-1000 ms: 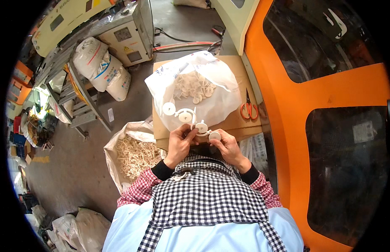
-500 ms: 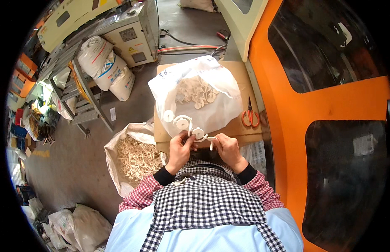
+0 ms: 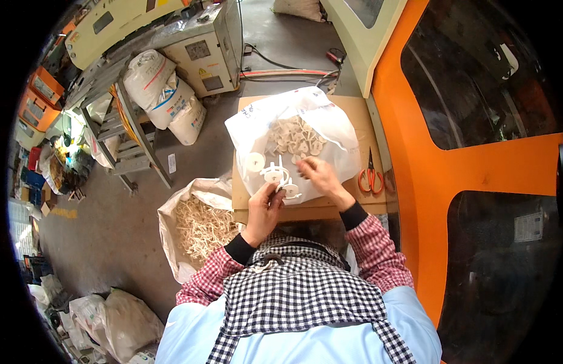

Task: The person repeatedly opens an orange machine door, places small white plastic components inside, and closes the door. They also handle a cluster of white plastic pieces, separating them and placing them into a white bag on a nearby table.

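Where the counter [image 3: 357, 115] runs alongside the orange machine [image 3: 398, 115], a narrow strip of tan top shows, with one pair of scissors [image 3: 371, 171] lying on it; one white plastic bag [image 3: 251, 130] takes up most of the rest, nearly to the near edge. Past the left edge the grey floor [image 3: 123, 242] gives open room, though one open sack [image 3: 167, 221] of thin off-white strands [image 3: 202, 227] stands just beside the near-left corner. Pinched between the thumb and fingers of the left hand [image 3: 265, 209], a white runner [image 3: 273, 175] reaches up and leftward over the near side of the bag. The right hand [image 3: 321, 177] is apart from it, to the right and over the bag, fingers curled (their tips are blurred, so whether they pinch a part I cannot tell). At least three discs [image 3: 255, 161] show on the one runner; the loose discs [image 3: 298, 136] heaped in the bag overlap too much to count.
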Tool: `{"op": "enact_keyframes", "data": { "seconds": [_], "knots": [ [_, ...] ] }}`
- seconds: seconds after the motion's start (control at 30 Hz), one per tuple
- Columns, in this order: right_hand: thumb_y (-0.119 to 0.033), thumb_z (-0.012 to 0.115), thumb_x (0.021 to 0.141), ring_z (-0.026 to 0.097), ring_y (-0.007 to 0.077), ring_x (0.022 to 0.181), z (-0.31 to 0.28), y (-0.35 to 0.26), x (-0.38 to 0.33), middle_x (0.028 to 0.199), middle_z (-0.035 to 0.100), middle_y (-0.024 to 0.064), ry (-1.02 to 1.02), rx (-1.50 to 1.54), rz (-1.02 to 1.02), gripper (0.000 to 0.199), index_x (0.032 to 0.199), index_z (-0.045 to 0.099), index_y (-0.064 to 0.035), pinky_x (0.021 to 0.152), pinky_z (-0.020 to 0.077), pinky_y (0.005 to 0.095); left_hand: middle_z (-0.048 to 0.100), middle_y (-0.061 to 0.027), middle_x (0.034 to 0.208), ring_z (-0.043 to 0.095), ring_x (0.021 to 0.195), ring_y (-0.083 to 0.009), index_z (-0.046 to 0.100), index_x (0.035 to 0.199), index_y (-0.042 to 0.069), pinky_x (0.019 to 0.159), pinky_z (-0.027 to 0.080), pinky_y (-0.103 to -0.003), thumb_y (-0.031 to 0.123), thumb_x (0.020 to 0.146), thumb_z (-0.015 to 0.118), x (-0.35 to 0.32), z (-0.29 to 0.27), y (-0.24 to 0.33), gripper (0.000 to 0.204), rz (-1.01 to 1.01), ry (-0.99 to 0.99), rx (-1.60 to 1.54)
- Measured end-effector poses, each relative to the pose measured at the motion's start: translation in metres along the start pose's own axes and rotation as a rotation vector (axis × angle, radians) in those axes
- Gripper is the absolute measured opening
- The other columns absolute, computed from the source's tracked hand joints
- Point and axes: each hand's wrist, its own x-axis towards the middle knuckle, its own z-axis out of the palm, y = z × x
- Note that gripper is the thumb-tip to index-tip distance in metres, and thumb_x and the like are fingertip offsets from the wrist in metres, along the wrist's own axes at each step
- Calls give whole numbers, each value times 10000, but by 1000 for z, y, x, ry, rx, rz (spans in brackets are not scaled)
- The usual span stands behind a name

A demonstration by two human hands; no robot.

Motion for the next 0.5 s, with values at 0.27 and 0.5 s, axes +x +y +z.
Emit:
{"op": "enact_keyframes", "data": {
  "seconds": [0.27, 0.5],
  "knots": [
    [-171, 601, 872, 572, 117, 786, 13, -40, -73, 908, 636, 74, -149, 151, -95, 281, 1073, 594, 24, 710, 469, 243, 572, -6, 786, 510, 666, -67, 574, 983, -8, 572, 419, -200, 65, 888, 561, -6, 10, -2, 121, 13, -142, -63],
    [-82, 601, 847, 646, 187, 848, -4, -67, -105, 892, 647, 107, -113, 3, -182, 295, 1129, 530, -38, 708, 509, 280, 599, -9, 792, 519, 677, -54, 596, 1018, -17, 555, 412, -181, 90, 899, 561, -6, 4, 22, 164, -453, -309, -632]
  ]
}}
